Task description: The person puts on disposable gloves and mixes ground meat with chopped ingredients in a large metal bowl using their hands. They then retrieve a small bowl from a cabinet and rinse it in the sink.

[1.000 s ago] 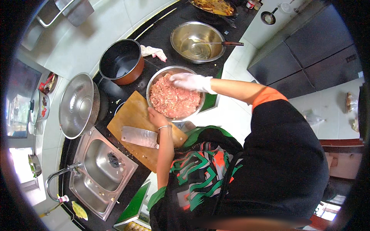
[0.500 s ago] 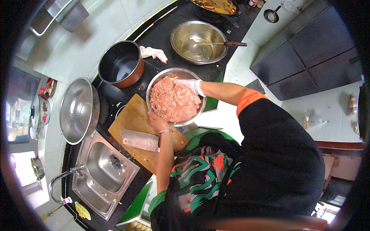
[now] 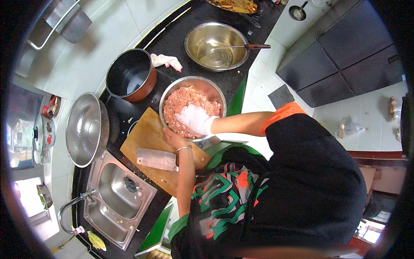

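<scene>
A steel mixing bowl [image 3: 219,96] full of pink minced meat [image 3: 183,100] sits at the counter's edge, beside the cutting board. My right hand [image 3: 195,119], in a white glove, lies on the meat with its fingers stretched out, their tips partly sunk in. At the bowl's near left rim is my bare left hand [image 3: 173,139], its fingers closed on the rim and partly hidden. A bracelet circles that wrist. Just below it, a cleaver [image 3: 155,159] lies flat on the wooden cutting board [image 3: 140,129].
Behind the bowl stand a dark-lined pot [image 3: 144,88], a crumpled white cloth [image 3: 166,61] and a steel basin [image 3: 196,39] with a wooden-handled utensil [image 3: 258,46]. A strainer [image 3: 84,129] leans at left, above the sink [image 3: 144,198] and its curved faucet [image 3: 62,213].
My right hand has moved from the bowl's far right side toward me, onto the middle of the meat. My left hand stays at the rim. The whole view has shifted slightly.
</scene>
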### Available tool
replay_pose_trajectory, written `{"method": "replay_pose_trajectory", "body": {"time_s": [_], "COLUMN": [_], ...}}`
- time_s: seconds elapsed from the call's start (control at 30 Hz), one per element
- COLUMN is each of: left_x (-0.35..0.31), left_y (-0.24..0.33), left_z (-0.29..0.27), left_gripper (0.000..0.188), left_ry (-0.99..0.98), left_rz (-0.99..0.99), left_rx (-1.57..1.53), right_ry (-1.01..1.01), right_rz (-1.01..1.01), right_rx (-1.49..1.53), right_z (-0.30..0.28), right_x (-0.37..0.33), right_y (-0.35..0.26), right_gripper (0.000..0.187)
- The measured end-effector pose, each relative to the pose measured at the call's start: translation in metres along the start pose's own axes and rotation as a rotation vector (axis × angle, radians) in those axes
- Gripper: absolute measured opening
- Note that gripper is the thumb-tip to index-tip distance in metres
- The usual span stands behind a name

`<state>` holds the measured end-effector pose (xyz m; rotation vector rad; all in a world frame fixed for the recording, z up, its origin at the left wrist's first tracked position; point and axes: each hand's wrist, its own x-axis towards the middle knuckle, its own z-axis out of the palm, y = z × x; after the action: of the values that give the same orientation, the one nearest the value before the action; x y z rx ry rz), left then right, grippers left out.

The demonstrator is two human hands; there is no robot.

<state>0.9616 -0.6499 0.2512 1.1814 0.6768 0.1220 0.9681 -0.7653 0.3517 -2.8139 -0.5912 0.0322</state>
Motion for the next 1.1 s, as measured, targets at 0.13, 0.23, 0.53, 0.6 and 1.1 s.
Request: {"method": "replay_pose_trajectory", "body": {"time_s": [0.13, 0.23, 0.53, 0.6, 1.1], "left_x": [0.006, 0.011, -0.007, -0.010, -0.005], "left_y": [-0.001, -0.001, 0.015, 0.015, 0.011], "left_z": [-0.007, -0.008, -0.003, 0.005, -0.006], "left_gripper": [0.051, 0.051, 0.053, 0.051, 0.054], "left_ry": [0.013, -0.006, 0.040, 0.020, -0.014], "left_rz": [0.080, 0.099, 0.067, 0.080, 0.112], "left_rx": [0.126, 0.064, 0.142, 0.196, 0.276], "right_ry": [-0.136, -0.321, -0.354, -0.373, -0.396], "right_rz": [0.090, 0.029, 1.050, 0.732, 0.301], "right_rx": [0.058, 0.178, 1.277, 0.922, 1.004], "right_z": [0.018, -0.004, -0.069, -0.005, -0.012], "right_x": [0.025, 0.027, -0.008, -0.009, 0.052], "right_y": [-0.006, 0.002, 0.079, 0.114, 0.089], "right_gripper": [0.025, 0.031, 0.047, 0.058, 0.056]}}
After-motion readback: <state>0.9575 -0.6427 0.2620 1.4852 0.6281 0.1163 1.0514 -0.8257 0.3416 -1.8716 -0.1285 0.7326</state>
